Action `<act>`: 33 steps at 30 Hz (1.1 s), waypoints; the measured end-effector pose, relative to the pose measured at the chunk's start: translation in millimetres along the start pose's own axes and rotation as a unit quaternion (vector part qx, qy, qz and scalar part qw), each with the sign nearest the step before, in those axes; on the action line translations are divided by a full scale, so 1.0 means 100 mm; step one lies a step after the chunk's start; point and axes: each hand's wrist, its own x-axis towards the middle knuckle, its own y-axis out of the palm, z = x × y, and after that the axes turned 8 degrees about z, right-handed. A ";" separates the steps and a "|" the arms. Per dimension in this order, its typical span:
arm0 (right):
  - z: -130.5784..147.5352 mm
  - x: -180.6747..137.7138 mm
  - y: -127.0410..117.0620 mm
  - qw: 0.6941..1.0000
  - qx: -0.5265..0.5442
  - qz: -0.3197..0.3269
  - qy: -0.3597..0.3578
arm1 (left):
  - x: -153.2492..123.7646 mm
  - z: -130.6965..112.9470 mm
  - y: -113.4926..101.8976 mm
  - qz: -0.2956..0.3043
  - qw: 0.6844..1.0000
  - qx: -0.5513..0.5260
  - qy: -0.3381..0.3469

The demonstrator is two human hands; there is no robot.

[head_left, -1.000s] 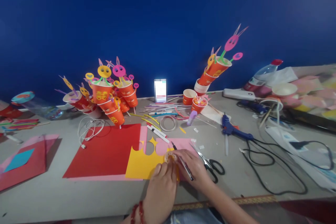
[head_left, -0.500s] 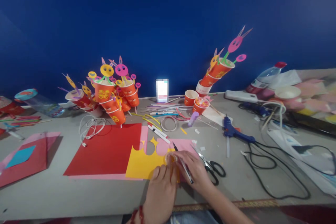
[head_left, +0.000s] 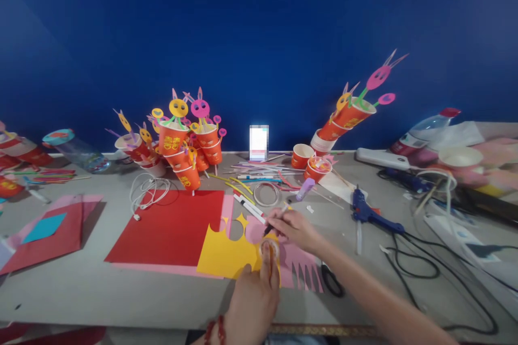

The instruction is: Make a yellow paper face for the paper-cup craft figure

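grey worktable (head_left: 73,291) stands against a blue wall (head_left: 259,38). yellow sheet (head_left: 226,256), with curved cut-outs along its far edge, lies to the right of a red sheet (head_left: 170,232) and overlaps pink paper (head_left: 289,267). ring-shaped object (head_left: 277,248) rests on the right part of the yellow sheet. left hand (head_left: 254,291): two extended fingers lie together on the ring-shaped object; whether they grip it cannot be told. right hand (head_left: 292,227): fingers are clamped on a pen (head_left: 267,229), its near end beside the far rim. black scissor handle (head_left: 327,279) shows near the right forearm; blue glue gun (head_left: 374,218) lies farther right.
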 end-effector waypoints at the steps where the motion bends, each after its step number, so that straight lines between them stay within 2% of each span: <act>1: 0.05 0.10 -0.02 0.999 -0.046 0.026 -0.005 | 0.00 0.00 0.00 0.001 1.000 -0.002 -0.002; 3: 0.14 0.28 0.00 0.988 -0.130 0.084 -0.028 | 0.00 -0.01 0.01 0.004 1.000 -0.008 -0.004; 6: 0.20 0.46 0.08 0.976 -0.158 0.145 -0.048 | 0.00 -0.01 0.02 0.009 1.000 -0.021 -0.006; 12: 0.17 0.56 0.14 0.962 -0.173 0.200 -0.064 | -0.01 0.00 0.00 0.018 0.998 -0.053 -0.005; 17: 0.14 0.59 0.12 0.958 -0.173 0.219 -0.069 | -0.02 0.00 -0.01 0.029 0.997 -0.074 -0.024; 26: 0.07 0.63 0.16 0.949 -0.183 0.241 -0.088 | -0.02 0.03 -0.05 0.051 0.994 -0.094 -0.018; 33: -0.04 0.63 0.08 0.955 -0.189 0.210 -0.091 | -0.03 0.03 -0.07 0.060 0.994 -0.092 -0.018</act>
